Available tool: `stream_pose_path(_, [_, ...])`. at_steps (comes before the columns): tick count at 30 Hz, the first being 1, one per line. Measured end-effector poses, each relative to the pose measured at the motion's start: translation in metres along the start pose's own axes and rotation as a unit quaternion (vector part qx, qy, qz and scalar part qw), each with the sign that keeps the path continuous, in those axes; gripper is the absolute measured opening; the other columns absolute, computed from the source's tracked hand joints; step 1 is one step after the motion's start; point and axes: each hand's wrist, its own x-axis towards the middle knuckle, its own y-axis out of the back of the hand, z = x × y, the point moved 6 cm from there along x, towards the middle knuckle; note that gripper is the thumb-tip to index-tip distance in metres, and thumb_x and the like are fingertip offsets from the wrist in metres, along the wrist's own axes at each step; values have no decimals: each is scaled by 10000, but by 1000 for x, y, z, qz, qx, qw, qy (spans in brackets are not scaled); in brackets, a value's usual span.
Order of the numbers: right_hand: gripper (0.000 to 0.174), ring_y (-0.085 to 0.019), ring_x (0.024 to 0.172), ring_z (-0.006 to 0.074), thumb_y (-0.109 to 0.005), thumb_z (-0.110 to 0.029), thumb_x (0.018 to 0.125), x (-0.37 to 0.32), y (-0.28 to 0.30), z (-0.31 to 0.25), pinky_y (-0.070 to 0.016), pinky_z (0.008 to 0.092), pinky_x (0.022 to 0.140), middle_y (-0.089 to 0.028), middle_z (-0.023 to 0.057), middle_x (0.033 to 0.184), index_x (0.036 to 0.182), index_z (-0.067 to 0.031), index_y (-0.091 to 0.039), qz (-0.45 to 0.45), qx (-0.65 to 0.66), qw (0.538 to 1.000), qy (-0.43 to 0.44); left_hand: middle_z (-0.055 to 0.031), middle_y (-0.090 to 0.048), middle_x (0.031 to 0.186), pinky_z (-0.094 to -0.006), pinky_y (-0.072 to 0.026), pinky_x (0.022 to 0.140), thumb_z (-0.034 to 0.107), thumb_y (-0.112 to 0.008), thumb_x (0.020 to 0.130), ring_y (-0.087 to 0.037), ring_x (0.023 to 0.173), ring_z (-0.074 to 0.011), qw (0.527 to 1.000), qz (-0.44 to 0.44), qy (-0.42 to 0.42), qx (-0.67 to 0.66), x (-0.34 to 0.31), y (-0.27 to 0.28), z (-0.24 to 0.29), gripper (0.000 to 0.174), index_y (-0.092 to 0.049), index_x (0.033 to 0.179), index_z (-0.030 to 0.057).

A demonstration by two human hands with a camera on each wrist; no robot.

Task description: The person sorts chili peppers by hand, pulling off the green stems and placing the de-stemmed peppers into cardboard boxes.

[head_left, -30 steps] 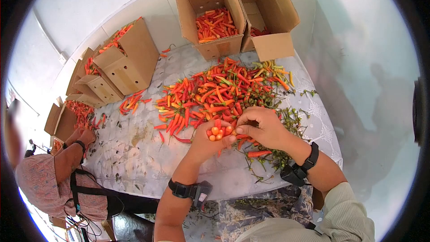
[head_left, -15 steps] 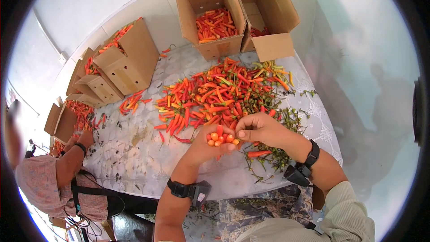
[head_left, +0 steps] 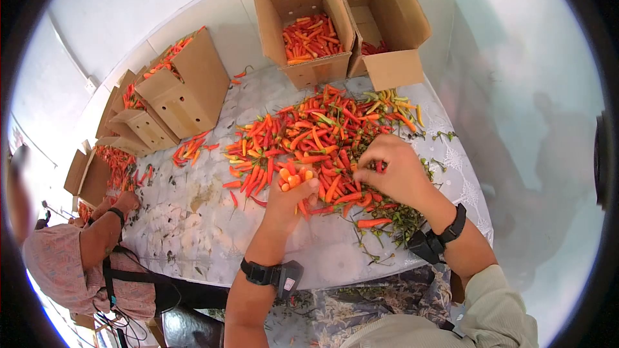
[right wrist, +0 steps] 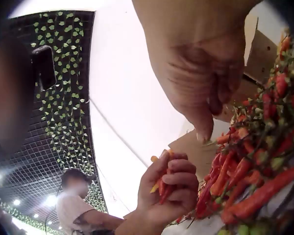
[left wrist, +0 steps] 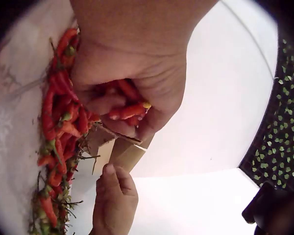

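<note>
My left hand (head_left: 288, 204) is curled around several red and orange chili peppers (head_left: 293, 179), their blunt ends bunched above the thumb. In the left wrist view, these peppers (left wrist: 132, 110) show between palm and fingers. Over the right side of a large chili pile (head_left: 309, 132) is my right hand (head_left: 396, 167), fingers bent and thumb close to the index finger. A bit of red shows in the gap of that hand. In the right wrist view, its fingertips (right wrist: 204, 136) are right at a pale stem end by the pile; I cannot tell whether they pinch it.
Green stems (head_left: 403, 225) lie at the pile's right front. Two open cartons (head_left: 316, 67) with chilies stand at the back, and more filled cartons (head_left: 177, 100) line the left. Another person (head_left: 64, 254) works at the table's left end. A wall (head_left: 516, 122) is on the right.
My hands were together at the front of the pile and are now apart. The right hand moved up and right over the pile; the left moved slightly left and up, still gripping its chilies.
</note>
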Motion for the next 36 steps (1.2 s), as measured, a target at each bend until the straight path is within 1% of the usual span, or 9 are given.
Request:
stream_pose_path(2, [186, -559, 832, 282, -778, -142, 619, -6, -13, -7, -451, 376, 751, -578, 90, 801, 726, -60, -651, -115, 1, 993, 19, -56, -599, 767, -244, -450, 525, 102, -683, 804, -558, 600, -127, 1000, 5, 8, -1, -1, -2, 1, 203, -569, 951, 22])
stream_pose_path(5, [213, -555, 828, 291, -781, -182, 614, -19, -31, 2, -448, 389, 733, -583, 87, 819, 748, -65, -662, -222, -142, 965, 1, -66, -607, 775, -245, -454, 536, 112, -667, 823, -568, 612, -137, 1000, 2, 6, 6, 0, -3, 0, 183, -570, 948, 19])
stream_pose_path(15, [123, -577, 807, 278, -701, -188, 711, -10, -27, -7, -460, 393, 680, -582, 74, 769, 776, -88, -671, -101, -7, 994, 52, -58, -633, 873, -296, -533, 674, 119, -676, 832, -622, 754, -140, 984, 15, -58, 170, 4, -6, -5, 209, -562, 964, 3])
stream_pose_path(18, [122, -583, 788, 267, -700, -181, 716, -8, -23, -16, -459, 382, 680, -588, 70, 751, 787, -85, -674, -67, 23, 996, 61, -48, -628, 893, -262, -540, 648, 124, -687, 827, -627, 770, -131, 977, -25, -13, 212, 2, -7, -6, 233, -553, 979, 8])
stream_pose_path(21, [128, -579, 764, 261, -706, -176, 712, -9, -18, -23, -457, 372, 673, -588, 66, 737, 798, -86, -678, -25, 45, 996, 69, -45, -623, 888, -211, -528, 584, 125, -718, 801, -620, 733, -105, 986, -56, 14, 156, 2, -8, -14, 284, -548, 1001, 17])
stream_pose_path(23, [132, -576, 747, 257, -712, -173, 705, -10, -18, -22, -456, 365, 665, -589, 64, 735, 802, -89, -682, -5, 56, 996, 68, -47, -623, 882, -233, -521, 618, 74, -721, 782, -611, 715, -112, 987, -39, 36, 155, -3, -15, -11, 267, -554, 982, 15])
stream_pose_path(27, [122, -567, 730, 245, -718, -150, 705, -9, -20, -23, -450, 355, 649, -579, 59, 722, 797, -79, -679, -14, 96, 993, 74, -25, -623, 818, -208, -505, 546, 90, -769, 738, -607, 670, -82, 981, -36, 57, 183, -2, -8, -16, 369, -551, 1030, 26])
stream_pose_path(32, [80, -553, 710, 184, -697, -101, 762, -9, -28, -15, -464, 322, 621, -562, 53, 744, 807, -42, -664, -81, 193, 977, 38, -24, -623, 786, -207, -488, 533, 117, -775, 731, -596, 643, -76, 976, -91, 18, 199, -6, -15, -11, 355, -574, 1011, 33])
stream_pose_path(36, [94, -528, 781, 122, -700, -114, 799, -12, -40, -5, -417, 273, 690, -542, 8, 767, 811, -33, -654, -154, 366, 913, -95, -33, -619, 777, -215, -483, 530, 134, -773, 735, -585, 626, -80, 969, -115, 45, 216, -8, -19, -8, 310, -593, 964, 26])
